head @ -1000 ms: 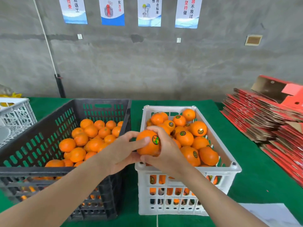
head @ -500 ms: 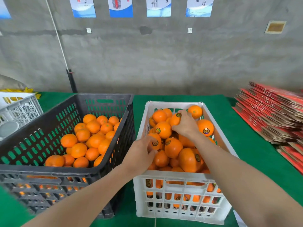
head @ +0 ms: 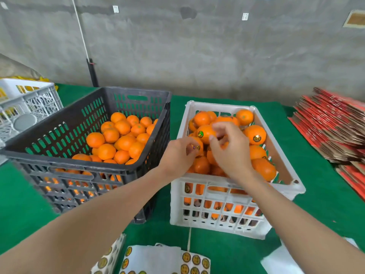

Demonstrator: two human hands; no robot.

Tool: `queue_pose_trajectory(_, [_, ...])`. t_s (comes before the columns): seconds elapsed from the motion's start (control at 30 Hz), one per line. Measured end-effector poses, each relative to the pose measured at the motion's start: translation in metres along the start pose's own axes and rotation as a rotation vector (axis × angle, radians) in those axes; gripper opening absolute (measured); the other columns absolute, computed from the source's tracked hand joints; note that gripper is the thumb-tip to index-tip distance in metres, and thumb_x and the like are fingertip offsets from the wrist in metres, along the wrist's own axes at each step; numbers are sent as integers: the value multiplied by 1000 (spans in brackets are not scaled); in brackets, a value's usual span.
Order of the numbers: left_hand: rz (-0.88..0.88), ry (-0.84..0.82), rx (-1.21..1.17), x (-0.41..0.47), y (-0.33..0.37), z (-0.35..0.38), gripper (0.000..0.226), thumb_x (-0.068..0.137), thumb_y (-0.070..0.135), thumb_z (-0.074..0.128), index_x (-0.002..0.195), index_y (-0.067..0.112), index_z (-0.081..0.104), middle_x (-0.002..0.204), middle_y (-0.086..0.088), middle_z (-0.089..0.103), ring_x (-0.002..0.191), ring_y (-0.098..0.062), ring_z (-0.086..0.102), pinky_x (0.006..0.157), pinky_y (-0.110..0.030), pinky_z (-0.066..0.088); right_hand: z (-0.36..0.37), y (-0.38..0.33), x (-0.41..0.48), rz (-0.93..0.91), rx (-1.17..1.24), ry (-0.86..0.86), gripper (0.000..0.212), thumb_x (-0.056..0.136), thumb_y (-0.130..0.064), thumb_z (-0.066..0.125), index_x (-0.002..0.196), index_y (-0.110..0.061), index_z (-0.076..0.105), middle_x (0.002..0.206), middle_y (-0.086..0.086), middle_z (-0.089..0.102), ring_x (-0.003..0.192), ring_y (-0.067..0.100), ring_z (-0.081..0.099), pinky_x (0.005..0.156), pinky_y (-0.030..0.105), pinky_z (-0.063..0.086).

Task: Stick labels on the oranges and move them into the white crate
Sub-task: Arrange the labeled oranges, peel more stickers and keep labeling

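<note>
Presently: green table (head: 316, 194) bearing black crate (head: 69, 161) of plain oranges (head: 122, 142), and white crate (head: 197, 179) of labelled oranges (head: 255, 134) just beside it. Both hands over the white crate: right hand (head: 231, 153) loosely bent, gripping nothing visible; left hand (head: 177, 153) curled at a label (head: 196, 147), pinch uncertain. Label sheets (head: 158, 258) at near edge.
</note>
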State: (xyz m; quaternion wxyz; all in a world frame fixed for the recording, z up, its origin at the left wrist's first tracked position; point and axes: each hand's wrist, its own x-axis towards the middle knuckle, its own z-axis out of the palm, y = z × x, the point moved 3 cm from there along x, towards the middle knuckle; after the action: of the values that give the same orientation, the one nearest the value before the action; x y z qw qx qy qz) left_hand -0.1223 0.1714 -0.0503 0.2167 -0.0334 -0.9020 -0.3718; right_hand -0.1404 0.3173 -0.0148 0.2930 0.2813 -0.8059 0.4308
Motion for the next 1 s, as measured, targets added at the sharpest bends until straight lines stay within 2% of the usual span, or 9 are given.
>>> queue_pose_trajectory(0.1, [-80,136,-173,-10,-5,-12,15,89,4,60,101,11,68,85,-8,67,72,-14,60,70,-23,52,16,-37,-72,-162,145,-301,14,87,-20,53,82,-12,63,74,-3,61,66,1,51,59,14,40])
queue_pose_trajectory(0.17, [-120,186,-254,-23,-9,-22,14,89,2,59,97,12,66,84,-8,66,74,-16,60,67,-18,51,45,-36,-116,-12,104,-714,21,89,-27,51,86,-11,64,82,-2,64,73,-1,55,67,16,43])
queue_pose_trajectory(0.27, [-133,228,-349,-46,-11,-37,17,89,0,59,97,14,64,81,3,64,74,-8,61,67,-11,49,86,-9,-164,220,-166,-1244,40,92,-31,53,117,0,58,118,17,59,108,28,55,93,36,44])
queue_pose_trajectory(0.33, [-115,216,-324,-66,-14,-44,19,90,0,57,97,17,62,82,6,64,77,-7,62,70,-12,50,105,3,-185,245,-308,-1387,37,90,-34,57,97,2,60,98,19,59,93,32,56,81,35,46])
queue_pose_trajectory(0.4, [-130,151,-257,-89,-25,-45,22,91,2,56,95,22,63,83,9,65,79,-6,63,72,-13,51,115,8,-198,267,-370,-1363,42,84,-33,64,59,-8,41,61,7,39,56,22,39,52,27,34])
queue_pose_trajectory(0.47, [-192,5,-177,-111,-44,-42,22,92,6,56,94,27,63,82,13,65,77,-2,62,71,-13,52,120,10,-203,305,-396,-1321,46,81,-24,65,54,-13,29,57,1,28,49,15,27,46,23,24])
queue_pose_trajectory(0.6, [-427,-460,9,-151,-93,-24,27,89,19,63,116,23,59,111,4,66,94,-4,59,89,-19,47,117,8,-198,344,-442,-1192,37,86,-18,59,56,-12,37,61,1,37,60,21,44,47,23,31])
queue_pose_trajectory(0.73, [-554,-807,145,-177,-120,-9,62,84,35,69,139,19,44,138,1,49,125,-15,47,105,-27,36,106,2,-181,357,-378,-995,21,87,-11,48,72,-8,62,85,10,61,84,24,58,72,32,45])
queue_pose_trajectory(1.0, [-758,-614,-233,-160,-119,-18,13,77,11,73,88,4,68,86,-10,67,86,-25,62,84,-34,45,78,1,-166,381,-240,-671,12,88,-17,62,98,-13,67,104,3,65,99,18,58,80,21,40])
